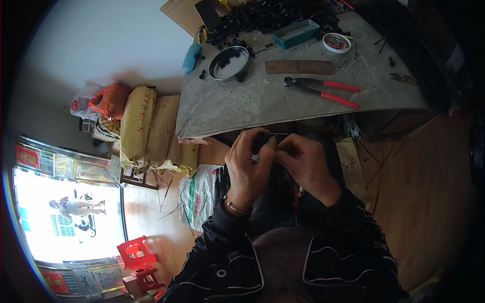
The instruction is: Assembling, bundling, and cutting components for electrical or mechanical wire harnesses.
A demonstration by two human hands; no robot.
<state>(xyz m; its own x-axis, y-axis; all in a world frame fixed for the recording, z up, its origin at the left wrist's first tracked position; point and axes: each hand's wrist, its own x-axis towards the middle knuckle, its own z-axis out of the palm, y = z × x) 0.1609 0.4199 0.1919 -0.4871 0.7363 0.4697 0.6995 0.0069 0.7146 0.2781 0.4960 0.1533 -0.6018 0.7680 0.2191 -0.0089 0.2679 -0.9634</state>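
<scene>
My left hand (246, 169) is closed round a small dark cylindrical piece (260, 137), whose rounded end shows between thumb and forefinger. Close against it, my right hand (309, 160) is pinched, its fingertips meeting the left ones. A thin pale wire-like strand (278, 134) runs past the fingertips; I cannot make out what the right fingers grip. Both hands are over my lap, just in front of the table's near edge. On the table beyond them lie end-cutting pincers (323, 92) with red handles.
The grey table (222, 108) carries a flat brown strip (299, 67), a round dish (230, 63), a teal box (296, 34), a lid of small metal bits (336, 43) and a heap of black parts (273, 17). Stuffed sacks (137, 123) stand left; a red stool (136, 253) sits lower left.
</scene>
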